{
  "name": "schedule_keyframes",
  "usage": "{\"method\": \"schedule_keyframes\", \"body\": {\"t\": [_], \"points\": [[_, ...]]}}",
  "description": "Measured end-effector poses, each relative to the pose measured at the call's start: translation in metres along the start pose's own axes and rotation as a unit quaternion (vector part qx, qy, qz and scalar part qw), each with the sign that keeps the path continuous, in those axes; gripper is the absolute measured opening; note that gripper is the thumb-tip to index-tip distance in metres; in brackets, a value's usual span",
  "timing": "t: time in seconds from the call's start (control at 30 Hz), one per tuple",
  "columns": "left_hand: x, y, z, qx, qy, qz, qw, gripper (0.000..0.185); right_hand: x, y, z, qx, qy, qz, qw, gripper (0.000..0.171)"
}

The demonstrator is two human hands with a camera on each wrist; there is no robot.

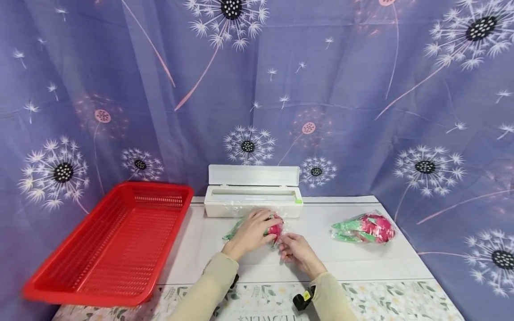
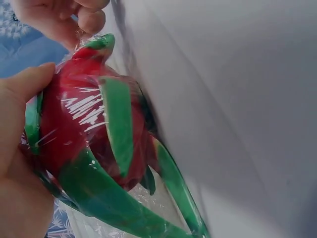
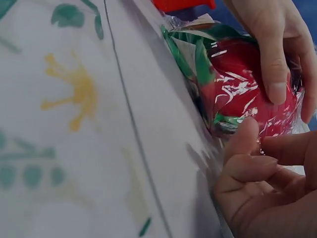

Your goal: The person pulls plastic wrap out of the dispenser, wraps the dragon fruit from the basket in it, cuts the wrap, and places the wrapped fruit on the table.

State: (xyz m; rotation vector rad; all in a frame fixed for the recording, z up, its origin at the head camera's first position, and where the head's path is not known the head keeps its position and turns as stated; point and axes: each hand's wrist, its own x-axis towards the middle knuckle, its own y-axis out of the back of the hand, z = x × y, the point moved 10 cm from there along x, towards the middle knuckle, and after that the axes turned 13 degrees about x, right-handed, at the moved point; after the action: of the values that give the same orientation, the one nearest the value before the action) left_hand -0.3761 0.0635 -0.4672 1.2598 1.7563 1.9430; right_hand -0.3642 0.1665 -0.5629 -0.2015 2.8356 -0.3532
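Note:
A dragon fruit (image 1: 276,228), red with green scales, lies wrapped in clear cling film in front of the white box. My left hand (image 1: 250,232) grips it from above, fingers over the far side and thumb on the near side. At the fruit's right end my right hand (image 1: 299,253) pinches the film between thumb and forefinger, as the right wrist view shows. In the left wrist view the film is glossy over the fruit (image 2: 64,119), and long green scales reach past its other end. The palm hides part of the fruit in the head view.
Behind the hands stands a white cling film dispenser (image 1: 253,209), its lid (image 1: 254,175) raised. A second wrapped dragon fruit (image 1: 375,228) lies to the right. On the left, a red plastic basket (image 1: 160,258) sits at the table edge. A patterned curtain (image 1: 341,89) hangs behind.

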Motion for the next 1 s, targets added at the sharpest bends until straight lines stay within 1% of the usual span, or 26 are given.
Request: {"method": "schedule_keyframes", "body": {"t": [0.07, 0.13, 0.2, 0.33, 0.43, 0.5, 0.6, 0.7, 0.77, 0.83, 0.9, 1.0], "points": [[0.002, -0.001, 0.001, 0.008, -0.001, 0.002, 1.0, 0.041, -0.001, 0.008, -0.003, -0.002, 0.017, 0.039, 0.999, 0.018], [0.003, -0.001, 0.001, 0.013, 0.003, 0.001, 0.9999, 0.04, -0.004, 0.014, -0.005, -0.019, 0.03, 0.071, 0.997, 0.018], [0.004, -0.001, 0.0, 0.013, 0.011, -0.004, 0.9999, 0.039, -0.006, 0.018, -0.009, -0.036, 0.042, 0.093, 0.994, 0.02], [0.004, 0.0, -0.003, 0.007, 0.02, -0.005, 0.9998, 0.038, -0.009, 0.021, -0.017, -0.081, 0.069, 0.113, 0.988, 0.022], [0.003, 0.001, -0.004, 0.003, 0.02, 0.001, 0.9998, 0.039, -0.007, 0.023, -0.021, -0.108, 0.077, 0.12, 0.984, 0.022], [0.003, 0.002, -0.004, -0.003, 0.021, 0.002, 0.9998, 0.044, -0.005, 0.026, -0.022, -0.115, 0.077, 0.131, 0.982, 0.021], [0.002, 0.0, -0.007, -0.02, 0.033, -0.004, 0.9992, 0.059, -0.001, 0.032, -0.025, -0.098, 0.085, 0.148, 0.98, 0.024], [0.002, -0.003, -0.011, -0.038, 0.059, -0.016, 0.9974, 0.071, 0.005, 0.033, -0.026, -0.082, 0.085, 0.142, 0.983, 0.027], [0.001, -0.005, -0.014, -0.043, 0.073, -0.023, 0.9961, 0.071, 0.008, 0.031, -0.026, -0.077, 0.082, 0.128, 0.985, 0.026], [0.001, -0.006, -0.015, -0.047, 0.08, -0.031, 0.9953, 0.068, 0.01, 0.032, -0.027, -0.07, 0.081, 0.126, 0.986, 0.022], [0.002, -0.007, -0.015, -0.05, 0.081, -0.034, 0.9949, 0.064, 0.01, 0.035, -0.028, -0.054, 0.086, 0.136, 0.986, 0.019], [0.001, -0.008, -0.016, -0.059, 0.086, -0.033, 0.994, 0.061, 0.011, 0.04, -0.032, -0.022, 0.095, 0.153, 0.983, 0.019]]}}
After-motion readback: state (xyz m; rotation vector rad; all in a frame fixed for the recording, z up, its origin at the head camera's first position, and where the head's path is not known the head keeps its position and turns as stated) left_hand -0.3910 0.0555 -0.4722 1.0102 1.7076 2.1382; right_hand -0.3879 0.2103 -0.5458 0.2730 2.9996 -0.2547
